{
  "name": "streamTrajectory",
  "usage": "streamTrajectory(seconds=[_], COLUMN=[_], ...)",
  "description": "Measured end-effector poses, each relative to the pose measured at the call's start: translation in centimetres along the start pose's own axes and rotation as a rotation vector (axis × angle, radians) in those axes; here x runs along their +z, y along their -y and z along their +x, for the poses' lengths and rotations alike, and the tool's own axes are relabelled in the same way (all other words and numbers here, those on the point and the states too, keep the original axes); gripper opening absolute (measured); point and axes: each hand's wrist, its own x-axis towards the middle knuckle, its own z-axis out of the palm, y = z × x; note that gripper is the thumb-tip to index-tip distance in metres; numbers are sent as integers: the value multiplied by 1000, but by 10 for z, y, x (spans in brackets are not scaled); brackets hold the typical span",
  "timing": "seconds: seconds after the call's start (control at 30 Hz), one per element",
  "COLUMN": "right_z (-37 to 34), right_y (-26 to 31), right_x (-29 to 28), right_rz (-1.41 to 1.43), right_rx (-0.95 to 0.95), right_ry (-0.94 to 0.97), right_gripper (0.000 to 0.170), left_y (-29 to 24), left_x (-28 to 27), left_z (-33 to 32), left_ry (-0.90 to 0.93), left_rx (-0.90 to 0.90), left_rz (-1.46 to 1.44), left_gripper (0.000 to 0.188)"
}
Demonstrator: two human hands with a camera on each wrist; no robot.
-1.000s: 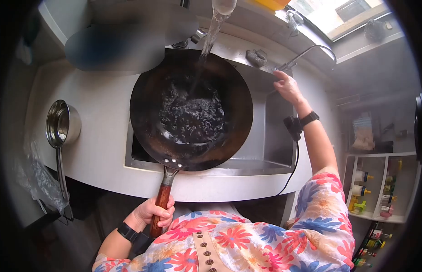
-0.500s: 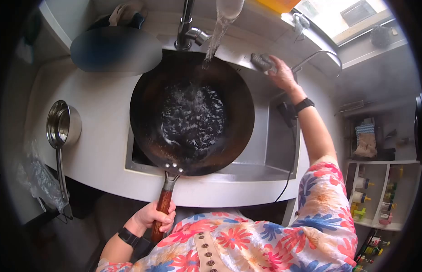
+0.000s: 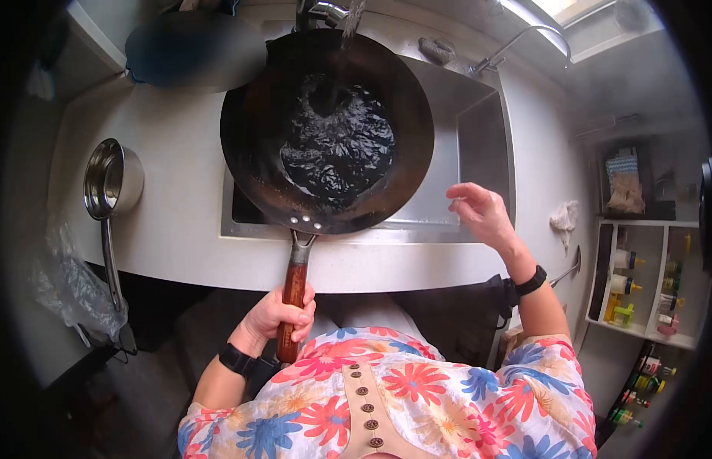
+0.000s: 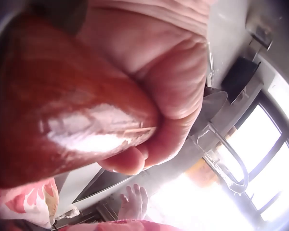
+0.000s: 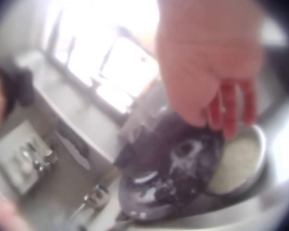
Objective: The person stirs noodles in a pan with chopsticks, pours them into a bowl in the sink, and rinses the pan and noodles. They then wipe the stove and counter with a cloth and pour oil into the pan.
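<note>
A dark wok (image 3: 249, 145) lies over the sink, with churning water (image 3: 341, 145) in its bottom and a stream (image 3: 354, 17) falling in at the far rim. My left hand (image 3: 281, 314) grips its wooden handle (image 3: 295, 287) near the body; the left wrist view shows the handle's red-brown wood (image 4: 62, 96) up close. Over the front right of the sink my right hand (image 3: 486, 218) hangs in the air with loosely bent fingers and nothing visible in them. A grey scrubber (image 3: 437, 50) sits on the back ledge.
The steel sink (image 3: 478, 145) shows right of the wok. Behind it stand a main tap (image 3: 325, 11) and a thin curved tap (image 3: 516, 46). At left are a steel saucepan (image 3: 126, 180) and a plastic bag (image 3: 84, 287). A shelf of bottles (image 3: 639, 283) is at right.
The right hand has moved from the back ledge, by the thin tap and scrubber, toward the body. The head view has shifted, while the left hand keeps its grip on the wok handle.
</note>
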Motion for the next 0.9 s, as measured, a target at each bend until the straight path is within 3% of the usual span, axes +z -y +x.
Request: streamTrajectory(seconds=[0.13, 0.23, 0.4, 0.53, 0.67, 0.8, 0.9], right_z=[-19, -32, -9, 72, 189, 273, 307], right_y=[5, -2, 9, 5, -13, -26, -28], right_x=[1, 9, -14, -53, -82, -78, -66], right_rz=[123, 116, 61, -96, -472, -601, -666], right_rx=[63, 1, -13, -101, -180, -241, -140], right_ry=[-17, -24, -63, -129, -160, -226, -173], right_gripper=[18, 18, 18, 22, 36, 40, 42], left_y=[5, 7, 5, 3, 5, 3, 1], left_x=[-3, -5, -4, 0, 3, 6, 6], left_z=[0, -2, 0, -1, -2, -3, -4], left_ry=[-8, -14, 37, 53, 19, -23, -49], left_rx=[41, 56, 50, 19, -2, -24, -23], left_rz=[67, 120, 26, -66, -101, -112, -116], left_gripper=[27, 26, 24, 23, 23, 25, 25])
